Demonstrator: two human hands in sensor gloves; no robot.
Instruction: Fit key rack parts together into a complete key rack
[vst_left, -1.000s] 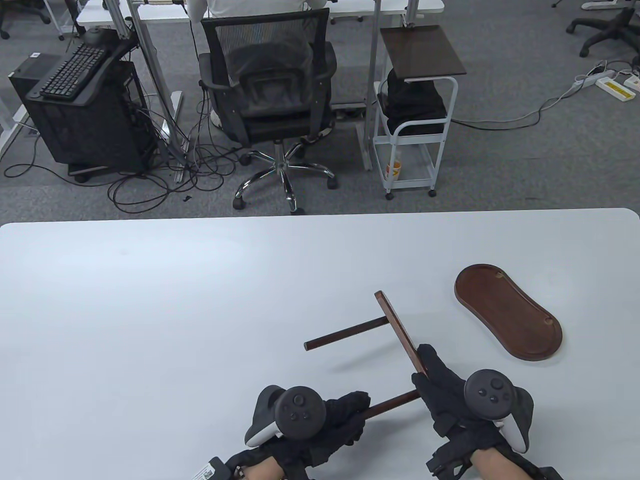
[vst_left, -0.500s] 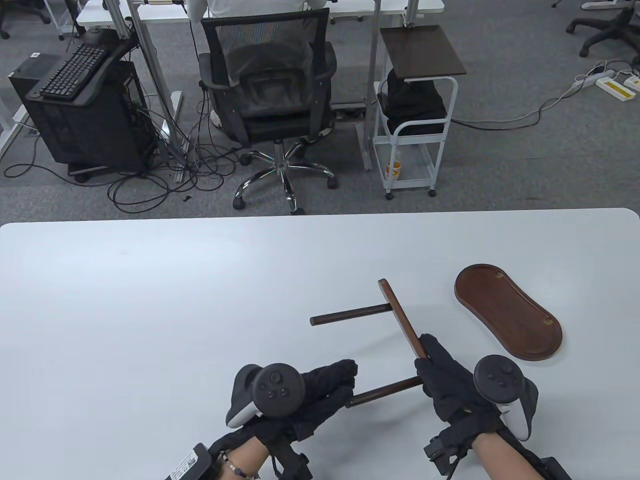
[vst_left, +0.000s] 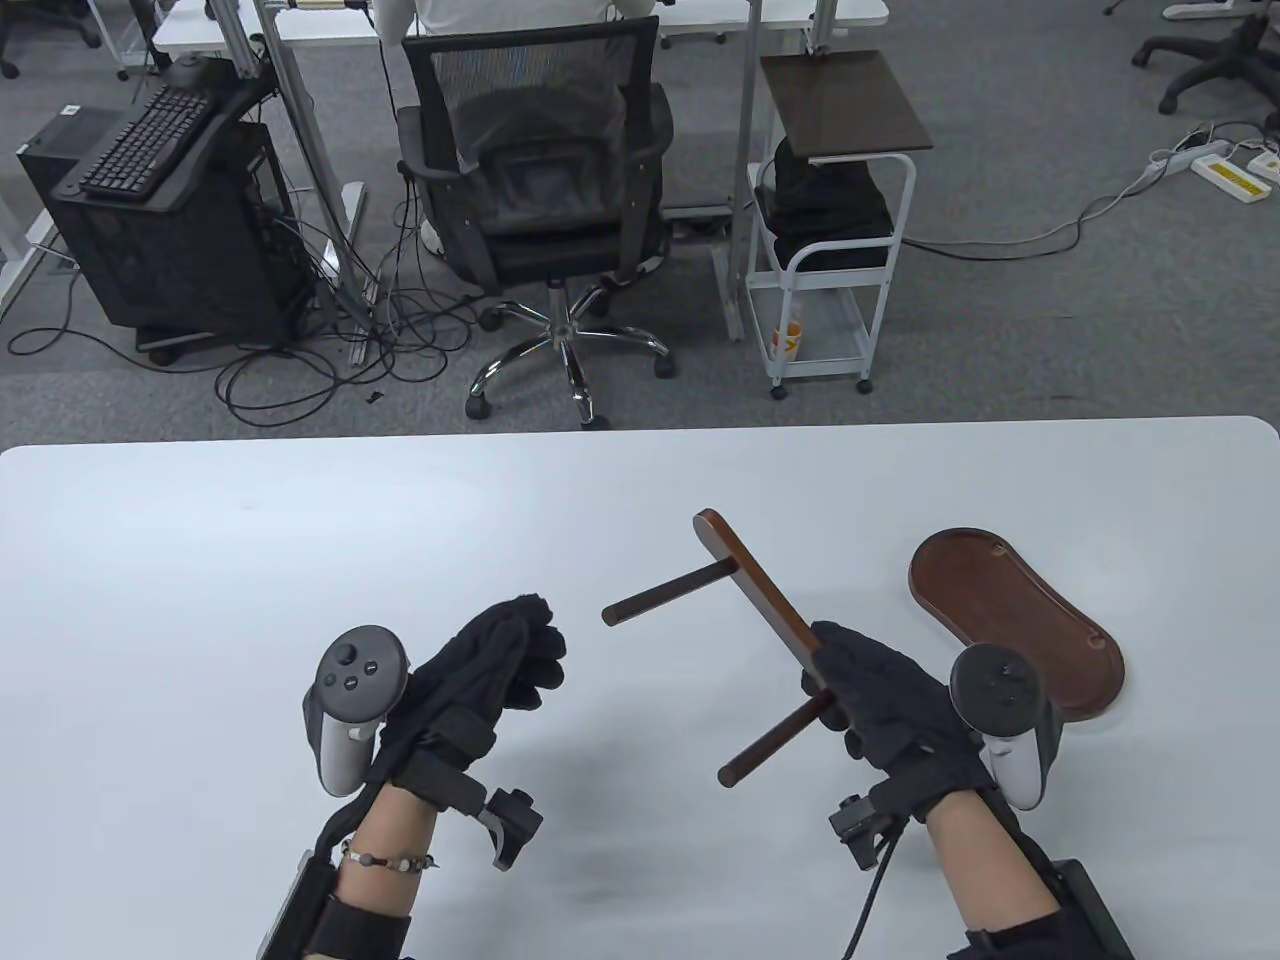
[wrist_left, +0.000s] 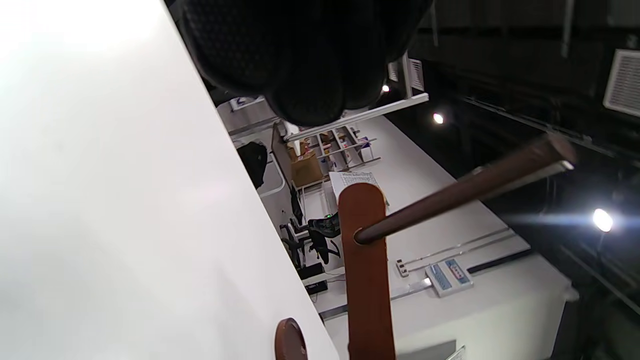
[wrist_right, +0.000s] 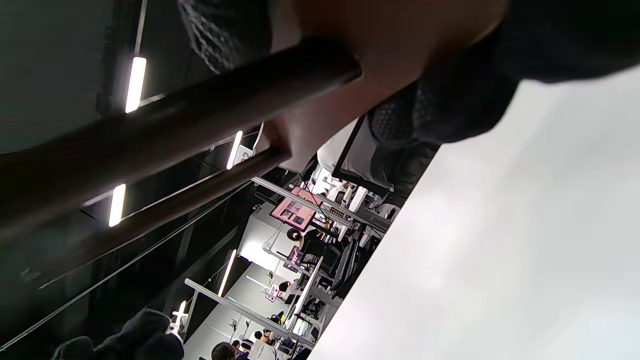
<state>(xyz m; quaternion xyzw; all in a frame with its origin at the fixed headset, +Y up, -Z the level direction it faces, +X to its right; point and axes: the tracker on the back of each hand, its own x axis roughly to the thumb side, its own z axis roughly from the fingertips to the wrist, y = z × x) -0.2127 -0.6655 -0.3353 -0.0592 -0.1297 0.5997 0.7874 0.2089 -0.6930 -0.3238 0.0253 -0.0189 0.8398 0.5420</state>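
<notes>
- Progress: both pegs look seated in the crossbar (vst_left: 755, 590). That sub-assembly seems done. The base tray (vst_left: 1015, 622) isn't joined yet.
- Left to do, my read: stand the peg ends in the base tray. Two small marks show near its ends, probably the sockets, too small to be sure.
- Right hand (vst_left: 890, 705) grips the lower end of the crossbar, fingers wrapped round it, and holds the assembly above the tabletop (vst_left: 250, 560), centre-right of the frame.
- Left hand (vst_left: 500, 660) holds nothing, fingers loosely curled, lower left of centre, well apart from the parts.
- Crossbar long axis: diagonal, upper left to lower right in the table view, rounded free end at the upper left.
- Upper peg (vst_left: 668, 593) and lower peg (vst_left: 778, 740) run roughly parallel, both pointing toward the lower left, away from the base tray.
- Base tray lies flat on the tabletop at the right of the frame, long axis also upper left to lower right, just beside the right hand.
- Judgement: the assembly needs turning so the peg ends face the base tray before seating.
</notes>
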